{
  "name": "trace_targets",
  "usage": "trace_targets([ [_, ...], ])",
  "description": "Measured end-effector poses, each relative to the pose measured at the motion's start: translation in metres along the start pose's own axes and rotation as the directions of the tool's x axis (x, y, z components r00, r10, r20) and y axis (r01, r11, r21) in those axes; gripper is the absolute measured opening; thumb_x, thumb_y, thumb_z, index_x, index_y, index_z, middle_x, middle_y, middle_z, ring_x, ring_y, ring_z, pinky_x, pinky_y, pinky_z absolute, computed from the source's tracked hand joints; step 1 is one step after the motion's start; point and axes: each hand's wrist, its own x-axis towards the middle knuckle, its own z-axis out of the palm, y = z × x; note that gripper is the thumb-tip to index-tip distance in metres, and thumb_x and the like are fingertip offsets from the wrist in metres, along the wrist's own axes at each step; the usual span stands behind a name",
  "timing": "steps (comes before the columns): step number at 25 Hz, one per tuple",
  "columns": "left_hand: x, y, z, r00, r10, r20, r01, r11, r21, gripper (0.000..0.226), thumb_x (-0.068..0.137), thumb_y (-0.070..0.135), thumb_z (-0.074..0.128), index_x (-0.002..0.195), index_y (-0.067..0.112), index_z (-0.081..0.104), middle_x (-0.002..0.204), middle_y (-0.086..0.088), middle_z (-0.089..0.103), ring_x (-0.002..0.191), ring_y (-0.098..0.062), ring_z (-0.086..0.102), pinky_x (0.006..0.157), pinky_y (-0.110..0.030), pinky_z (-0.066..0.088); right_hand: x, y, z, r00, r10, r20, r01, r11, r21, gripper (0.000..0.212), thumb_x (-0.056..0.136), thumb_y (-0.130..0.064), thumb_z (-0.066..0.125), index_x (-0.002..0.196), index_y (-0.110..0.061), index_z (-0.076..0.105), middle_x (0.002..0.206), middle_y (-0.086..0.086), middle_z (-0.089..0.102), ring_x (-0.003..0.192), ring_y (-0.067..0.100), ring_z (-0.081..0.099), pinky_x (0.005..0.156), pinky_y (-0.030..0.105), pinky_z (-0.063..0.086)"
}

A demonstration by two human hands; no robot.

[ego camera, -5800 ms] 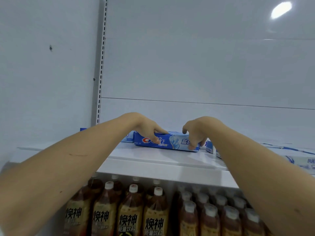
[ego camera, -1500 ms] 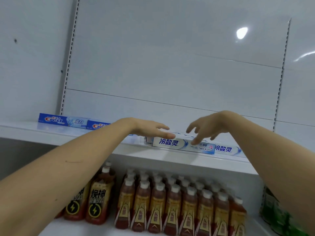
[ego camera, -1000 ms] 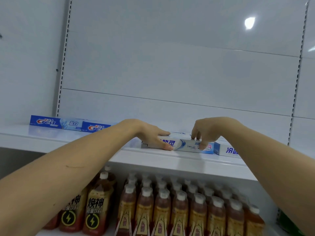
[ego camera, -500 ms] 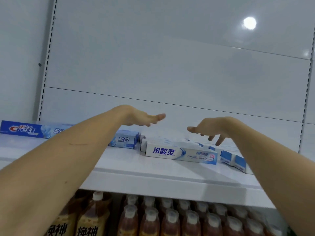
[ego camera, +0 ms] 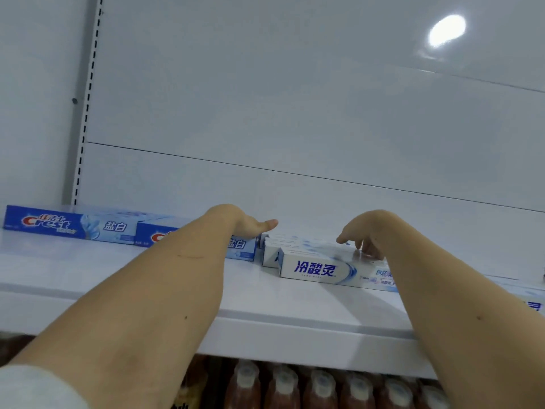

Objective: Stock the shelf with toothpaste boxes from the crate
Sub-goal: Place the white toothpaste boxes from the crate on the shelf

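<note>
Fingers (ego camera: 372, 251) of the right hand (ego camera: 364, 231) curl downward, their tips resting on the top face of the white toothpaste box (ego camera: 330, 271) without closing around it, and the thumb juts out to the left. Opposite them, the left hand (ego camera: 249, 225) is held flat and loose with nothing in it, its thumb pointing toward the right hand, while its own fingers are hidden behind the palm, so their spread cannot be told. Both bare forearms reach up and forward from the bottom corners of the head view, and a bit of pale sleeve (ego camera: 35, 388) shows at the lower left. Under the right fingertips the white toothpaste box lies flat on the white shelf (ego camera: 88, 278), long side facing out, printed with blue Chinese characters reading 冷酸灵 and smaller print that is too blurred to read. Just behind it sit more white boxes (ego camera: 283, 242) of the same kind, touching it. Below the left hand, a blue Crest box (ego camera: 239, 247) lies partly hidden by the forearm, showing 盐白 on its pale end. Farther left of that hand another blue Crest box (ego camera: 70, 224) lies end to end with it, showing the red and white Crest logo and 盐白. Beneath the shelf edge, under both wrists, stand brown bottles (ego camera: 321, 388) with white caps.
</note>
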Motion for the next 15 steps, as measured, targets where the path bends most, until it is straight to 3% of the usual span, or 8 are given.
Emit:
trace_targets([
  [2, 0.005, 0.001, 0.001, 1.000, 0.008, 0.002, -0.008, 1.000, -0.002, 0.092, 0.082, 0.084, 0.004, 0.156, 0.030, 0.021, 0.164, -0.005, 0.013, 0.149, -0.031, 0.017, 0.119, -0.050, 0.015, 0.008, 0.005, -0.004, 0.998, 0.049, 0.051, -0.056, 0.987, 0.150, 0.062, 0.099, -0.032, 0.053, 0.144, 0.007, 0.036, 0.135, 0.021, 0.051, 0.118, 0.032, 0.053, 0.108, 0.043, 0.041],
  [3, 0.006, 0.001, 0.002, 1.000, 0.016, 0.004, -0.016, 1.000, -0.008, 0.090, 0.084, 0.083, 0.004, 0.154, 0.032, 0.024, 0.164, -0.006, 0.014, 0.149, -0.031, 0.019, 0.118, -0.050, 0.016, 0.011, 0.008, -0.005, 0.996, 0.064, 0.058, -0.074, 0.978, 0.195, 0.063, 0.098, -0.032, 0.055, 0.143, 0.007, 0.036, 0.139, 0.021, 0.049, 0.123, 0.033, 0.053, 0.108, 0.044, 0.041],
  [7, 0.009, 0.001, 0.006, 1.000, -0.002, 0.011, 0.003, 0.997, -0.080, 0.090, 0.083, 0.083, 0.004, 0.155, 0.032, 0.023, 0.164, -0.007, 0.012, 0.149, -0.032, 0.016, 0.118, -0.050, 0.014, 0.027, 0.010, 0.000, 0.997, 0.063, 0.037, -0.070, 0.969, 0.237, 0.060, 0.099, -0.029, 0.053, 0.140, 0.011, 0.036, 0.134, 0.022, 0.052, 0.124, 0.032, 0.053, 0.110, 0.043, 0.040],
  [11, 0.003, 0.003, 0.005, 0.999, -0.047, 0.011, 0.048, 0.994, -0.095, 0.090, 0.084, 0.082, 0.007, 0.157, 0.029, 0.017, 0.165, -0.008, 0.010, 0.149, -0.031, 0.016, 0.117, -0.048, 0.015, 0.036, 0.015, -0.001, 0.996, 0.062, 0.066, -0.080, 0.938, 0.338, 0.055, 0.097, -0.029, 0.055, 0.134, 0.011, 0.046, 0.107, 0.016, 0.058, 0.110, 0.029, 0.057, 0.104, 0.037, 0.044],
  [15, 0.009, 0.002, 0.008, 0.998, -0.054, 0.024, 0.056, 0.989, -0.134, 0.092, 0.082, 0.085, 0.012, 0.156, 0.031, 0.021, 0.165, -0.005, 0.011, 0.149, -0.029, 0.017, 0.119, -0.049, 0.014, 0.037, 0.006, -0.001, 0.998, 0.054, 0.009, -0.055, 0.966, 0.254, 0.061, 0.099, -0.029, 0.053, 0.142, 0.010, 0.036, 0.139, 0.022, 0.048, 0.127, 0.034, 0.051, 0.108, 0.042, 0.041],
])
